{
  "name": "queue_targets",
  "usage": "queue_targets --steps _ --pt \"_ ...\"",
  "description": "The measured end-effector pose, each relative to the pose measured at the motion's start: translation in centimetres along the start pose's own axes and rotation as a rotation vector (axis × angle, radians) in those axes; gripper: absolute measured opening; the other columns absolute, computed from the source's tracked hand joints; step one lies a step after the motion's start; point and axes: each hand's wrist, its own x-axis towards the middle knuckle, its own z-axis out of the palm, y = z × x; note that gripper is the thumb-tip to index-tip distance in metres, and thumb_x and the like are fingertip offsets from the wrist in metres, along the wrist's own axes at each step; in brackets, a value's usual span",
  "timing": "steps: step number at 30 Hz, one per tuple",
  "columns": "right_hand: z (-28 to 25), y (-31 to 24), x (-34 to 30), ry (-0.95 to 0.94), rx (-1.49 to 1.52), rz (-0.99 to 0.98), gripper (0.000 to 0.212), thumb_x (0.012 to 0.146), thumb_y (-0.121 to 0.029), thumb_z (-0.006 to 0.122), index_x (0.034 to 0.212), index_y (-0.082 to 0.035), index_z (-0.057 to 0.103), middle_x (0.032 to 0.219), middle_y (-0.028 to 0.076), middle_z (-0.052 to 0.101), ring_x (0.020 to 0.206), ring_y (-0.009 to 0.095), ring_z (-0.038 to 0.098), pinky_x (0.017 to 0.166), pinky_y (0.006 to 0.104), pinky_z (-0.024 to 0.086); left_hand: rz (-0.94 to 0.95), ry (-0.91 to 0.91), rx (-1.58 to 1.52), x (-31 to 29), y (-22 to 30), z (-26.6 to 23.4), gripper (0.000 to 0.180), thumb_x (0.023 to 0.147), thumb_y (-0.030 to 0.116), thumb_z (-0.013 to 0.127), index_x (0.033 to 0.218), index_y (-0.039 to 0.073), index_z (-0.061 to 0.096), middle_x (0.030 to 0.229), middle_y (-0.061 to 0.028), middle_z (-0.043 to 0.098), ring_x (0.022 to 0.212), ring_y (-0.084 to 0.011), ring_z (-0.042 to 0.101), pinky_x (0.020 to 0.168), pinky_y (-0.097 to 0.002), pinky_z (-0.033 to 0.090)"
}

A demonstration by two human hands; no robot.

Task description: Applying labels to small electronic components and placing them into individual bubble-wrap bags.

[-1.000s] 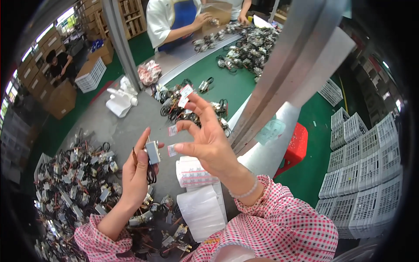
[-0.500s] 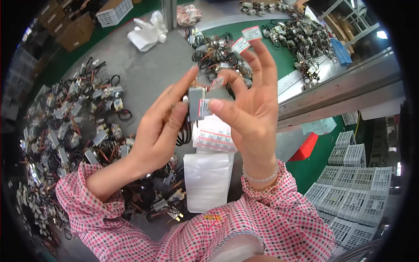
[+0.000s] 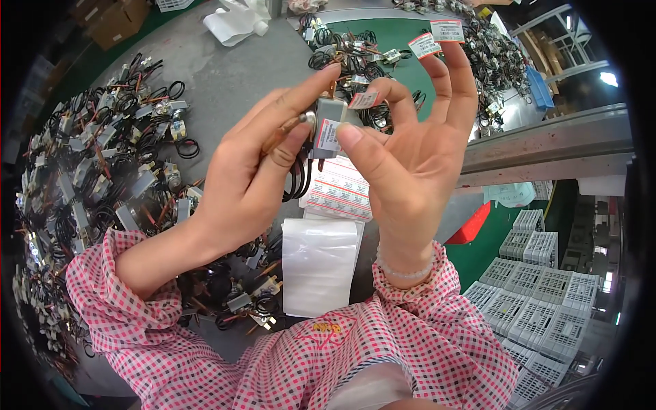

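Note:
My left hand (image 3: pixel 249 164) is closed around a small grey metal control unit, seemingly a thermostat (image 3: pixel 331 113), with copper-coloured terminals and a coiled black lead (image 3: pixel 295 183) hanging below. A white label (image 3: pixel 328 135) with a red edge lies on the unit's face, and my right thumb presses on its edge. The other fingers of my right hand (image 3: pixel 417 154) are spread apart. Similar labels stick to its fingertips: one label (image 3: pixel 364 100) on the bent index finger, another label (image 3: pixel 424 46) and a third label (image 3: pixel 447 31) on raised fingers.
Beneath my hands lie a label sheet (image 3: pixel 338 191) and white backing paper (image 3: pixel 318 266). Many similar units (image 3: pixel 102 157) are heaped on the grey table at left, more units (image 3: pixel 355 51) beyond. A metal rail (image 3: pixel 547 137) runs along the right; plastic crates (image 3: pixel 540 301) stand below it.
Both hands and the unit have shifted up and slightly right in view. My right hand's raised fingers have moved right with their labels. The thumb stays against the label on the unit.

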Motion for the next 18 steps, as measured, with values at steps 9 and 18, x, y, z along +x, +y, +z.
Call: queue_targets --steps 9,18 --pt "0.14 0.04 0.06 0.004 -0.026 0.004 0.087 0.065 0.009 0.068 0.137 -0.006 0.021 0.125 0.011 0.027 0.094 0.020 0.045 0.078 0.0267 0.045 -0.026 0.000 0.039 0.02 0.25 -0.17 0.044 0.098 0.027 0.032 0.131 -0.002 0.039 0.137 -0.0145 0.039 0.121 -0.0192 0.041 0.099 -0.0301 0.033" --pt "0.16 -0.11 0.10 -0.029 -0.095 -0.030 0.089 0.066 0.014 0.064 0.139 -0.007 0.017 0.128 0.011 0.024 0.095 0.019 0.045 0.062 0.0197 0.050 0.002 -0.005 0.040 0.03 -0.04 0.00 0.044 0.098 0.027 0.032 0.131 -0.001 0.040 0.137 -0.0140 0.039 0.120 -0.0204 0.042 0.098 -0.0313 0.034"
